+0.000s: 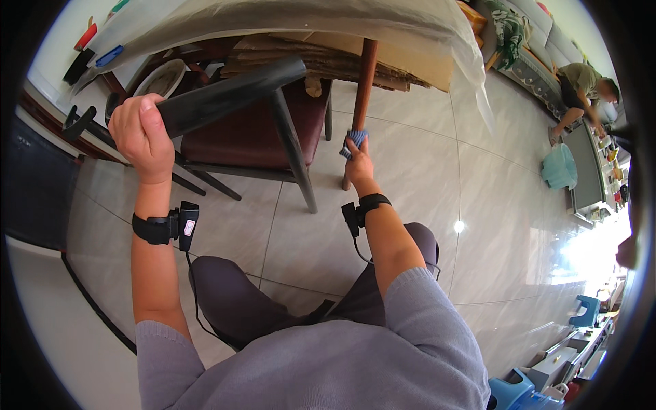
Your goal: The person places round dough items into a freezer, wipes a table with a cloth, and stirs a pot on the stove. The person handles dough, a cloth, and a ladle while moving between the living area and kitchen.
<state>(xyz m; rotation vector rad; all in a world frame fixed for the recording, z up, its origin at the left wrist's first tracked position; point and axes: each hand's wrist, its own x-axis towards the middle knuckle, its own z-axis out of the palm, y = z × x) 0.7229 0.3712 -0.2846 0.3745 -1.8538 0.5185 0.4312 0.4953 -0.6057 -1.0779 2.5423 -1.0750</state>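
My left hand [142, 139] grips one end of the black back rail [230, 95] of a chair with a dark red padded seat [256, 123]. In my right hand [361, 161] is a striped blue cloth [354, 143], pressed around the lower part of a reddish-brown wooden table leg [366, 87]. The foot of that leg reaches the tiled floor just past my fingers. A translucent plastic cover [318, 18] drapes over the table top above. Part of the chair's seat is hidden behind the back rail.
Flattened cardboard [328, 59] is stacked beneath the table, near a round pale basin [163, 77]. To the right, a person [584, 92] bends over a low cabinet [587, 169] beside a light-blue bin [559, 166]. Blue plastic stools [512, 392] stand at lower right.
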